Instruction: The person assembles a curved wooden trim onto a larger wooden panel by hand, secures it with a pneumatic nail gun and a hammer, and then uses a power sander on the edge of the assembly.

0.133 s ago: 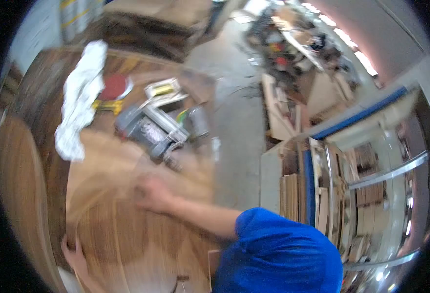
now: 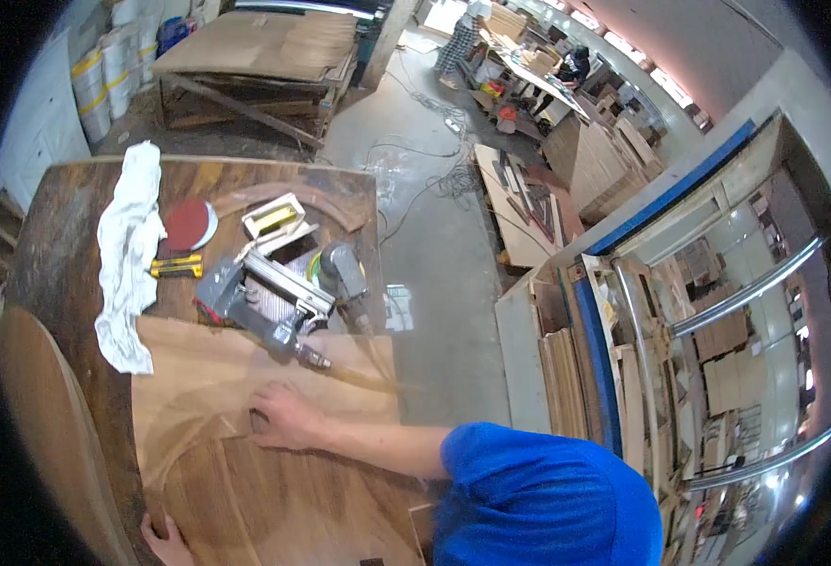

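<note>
A brown wood-grain panel [image 2: 274,509] with a curved far edge lies on a light brown sheet [image 2: 198,354] on the workbench. My right hand [image 2: 293,415] rests at the panel's far edge, fingers curled. A dark patch shows between thumb and fingers, and whatever they hold is hidden. At the panel's left edge, my left hand [image 2: 165,544] is partly in view, thumb and finger apart, with nothing visible in it. Beyond the right hand lie a grey nail gun [image 2: 245,302] with a hose fitting and a grey sander [image 2: 342,274].
On the bench [image 2: 57,226] lie a white cloth [image 2: 127,255], a red sanding disc [image 2: 189,224], a yellow cutter knife [image 2: 177,266] and a white-framed yellow item [image 2: 275,219]. A curved wooden panel [image 2: 52,424] stands left. Cables [image 2: 453,179] trail over the floor; a rack [image 2: 566,377] holds boards at right.
The whole view has shifted, so the bench sits lower and further left in it, and the blur has cleared. My right hand stays near the panel's far edge, my left at its left edge.
</note>
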The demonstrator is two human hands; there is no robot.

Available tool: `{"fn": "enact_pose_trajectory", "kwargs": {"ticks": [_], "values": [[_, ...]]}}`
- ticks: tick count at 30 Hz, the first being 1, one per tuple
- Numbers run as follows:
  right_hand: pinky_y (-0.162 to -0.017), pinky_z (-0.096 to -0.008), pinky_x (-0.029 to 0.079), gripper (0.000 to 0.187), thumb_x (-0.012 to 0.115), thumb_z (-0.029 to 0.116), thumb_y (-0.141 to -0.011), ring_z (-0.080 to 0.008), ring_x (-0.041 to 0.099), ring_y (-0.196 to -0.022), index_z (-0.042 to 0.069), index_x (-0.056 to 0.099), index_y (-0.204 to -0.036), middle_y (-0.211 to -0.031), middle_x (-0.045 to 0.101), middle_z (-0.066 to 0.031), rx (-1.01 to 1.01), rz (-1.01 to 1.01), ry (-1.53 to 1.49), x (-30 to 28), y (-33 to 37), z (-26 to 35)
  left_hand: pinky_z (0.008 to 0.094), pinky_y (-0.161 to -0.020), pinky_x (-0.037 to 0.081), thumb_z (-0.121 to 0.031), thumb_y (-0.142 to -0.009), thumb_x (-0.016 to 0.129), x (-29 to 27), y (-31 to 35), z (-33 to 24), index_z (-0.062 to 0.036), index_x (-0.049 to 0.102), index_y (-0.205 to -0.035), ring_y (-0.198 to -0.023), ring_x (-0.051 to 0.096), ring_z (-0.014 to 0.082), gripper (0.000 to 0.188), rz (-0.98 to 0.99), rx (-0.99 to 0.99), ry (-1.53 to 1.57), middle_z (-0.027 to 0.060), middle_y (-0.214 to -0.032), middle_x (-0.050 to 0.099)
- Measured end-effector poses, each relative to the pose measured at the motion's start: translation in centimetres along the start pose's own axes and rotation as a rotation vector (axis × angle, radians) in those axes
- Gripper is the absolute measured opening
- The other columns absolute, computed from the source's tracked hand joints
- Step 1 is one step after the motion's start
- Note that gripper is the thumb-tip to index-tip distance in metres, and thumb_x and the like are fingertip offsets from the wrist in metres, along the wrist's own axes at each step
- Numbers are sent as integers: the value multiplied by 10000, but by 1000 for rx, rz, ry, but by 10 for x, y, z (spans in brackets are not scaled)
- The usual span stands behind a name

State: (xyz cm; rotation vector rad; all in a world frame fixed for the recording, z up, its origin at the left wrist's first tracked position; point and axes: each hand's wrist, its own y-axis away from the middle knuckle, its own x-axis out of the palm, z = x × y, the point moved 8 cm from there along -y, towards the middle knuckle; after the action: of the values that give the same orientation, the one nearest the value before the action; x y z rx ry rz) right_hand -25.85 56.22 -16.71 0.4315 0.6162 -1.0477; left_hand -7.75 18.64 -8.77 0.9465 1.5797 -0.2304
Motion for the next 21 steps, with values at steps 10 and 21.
{"fn": "enact_pose_trajectory", "kwargs": {"ticks": [10,21], "values": [[-938,-532,524,402,827,327,-775,-412,644,-1073,66,716,-1060,-1061,693,-196,-42,8,-31,-36,-68,-29,465,-1159,440,-220,-914,811,59,-98,-107,38,589,-1417,-1339,570,374,607,34,272,202,217,-1434,605],[-926,-473,470,483,918,255,-686,-314,632,-1047,119,713,-1101,-1053,689,-50,-201,-113,90,-32,-82,-26,453,-1067,518,-181,-825,854,43,-120,-154,-1,664,-1283,-1223,642,388,527,93,387,-88,190,-1272,673]]}}
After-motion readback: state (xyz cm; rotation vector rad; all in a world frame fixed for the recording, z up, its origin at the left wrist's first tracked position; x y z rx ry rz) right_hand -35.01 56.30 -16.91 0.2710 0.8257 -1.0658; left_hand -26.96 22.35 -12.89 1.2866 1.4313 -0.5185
